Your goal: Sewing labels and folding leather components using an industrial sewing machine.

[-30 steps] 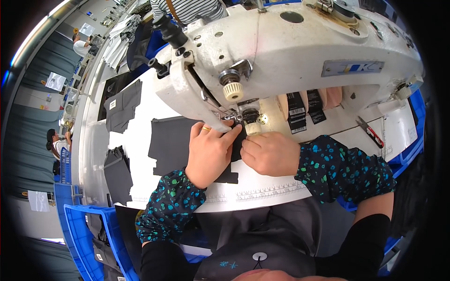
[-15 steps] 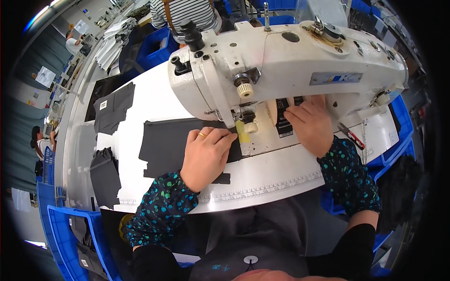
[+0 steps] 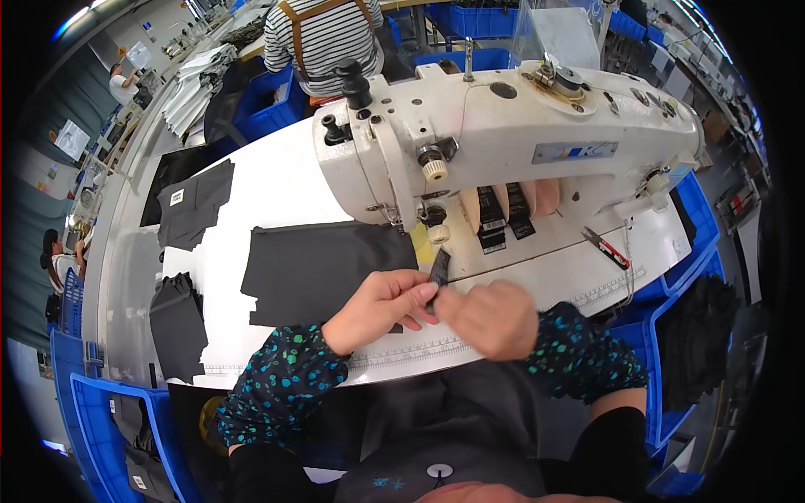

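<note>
My left hand [image 3: 384,306] pinches a small black label [image 3: 440,267] between thumb and fingertips, in front of the sewing machine's [image 3: 503,126] needle area. Closed and slightly smeared by motion, my right hand [image 3: 495,320] meets it at the label's lower end. A dark grey fabric panel [image 3: 323,268] lies flat on the white table, its right end beside the presser foot. A yellow piece [image 3: 422,243] sits by the foot. Under the machine arm lie a stack of black labels [image 3: 490,214] and another stack of black labels [image 3: 520,210].
Red-handled thread snips [image 3: 608,249] lie on the right of the table. Dark cut pieces [image 3: 178,323] are piled on the left, more dark pieces [image 3: 194,204] behind them. Blue crates [image 3: 109,386] stand at both sides. A person in a striped top [image 3: 323,46] sits beyond the machine.
My right hand has come from the label stacks toward me, with a label now between both hands. My left hand has left the fabric panel. The view has shifted slightly.
</note>
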Demonstrator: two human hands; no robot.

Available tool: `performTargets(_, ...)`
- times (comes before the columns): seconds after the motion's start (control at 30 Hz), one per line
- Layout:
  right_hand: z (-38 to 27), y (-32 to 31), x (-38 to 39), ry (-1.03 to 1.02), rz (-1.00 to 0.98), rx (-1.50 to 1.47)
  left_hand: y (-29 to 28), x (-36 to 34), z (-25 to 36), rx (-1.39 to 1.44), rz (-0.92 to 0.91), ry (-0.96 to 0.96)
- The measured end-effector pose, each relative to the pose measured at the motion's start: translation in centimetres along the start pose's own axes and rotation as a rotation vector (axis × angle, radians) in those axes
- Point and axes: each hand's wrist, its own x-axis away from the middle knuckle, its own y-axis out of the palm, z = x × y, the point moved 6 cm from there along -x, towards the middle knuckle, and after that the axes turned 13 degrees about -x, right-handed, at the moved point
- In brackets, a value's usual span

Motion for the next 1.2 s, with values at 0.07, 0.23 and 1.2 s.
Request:
performTargets(0.07, -1.3, 1.3, 0.2, -0.021, 0.024, -0.044, -0.5, -0.5, -0.8, -0.051, 0.0, 0.021)
performTargets(0.23, 3.8, -1.2, 2.1, 0.134, 0.033, 0.011, -2.0, -0.8, -0.8, -0.031, 0.015, 0.103)
performTargets(1.2, -1.1, 2.4, -0.8, -0.066, -0.089, 0.041, -1.5, -0.7, -0.6, 0.015, -0.068, 0.089)
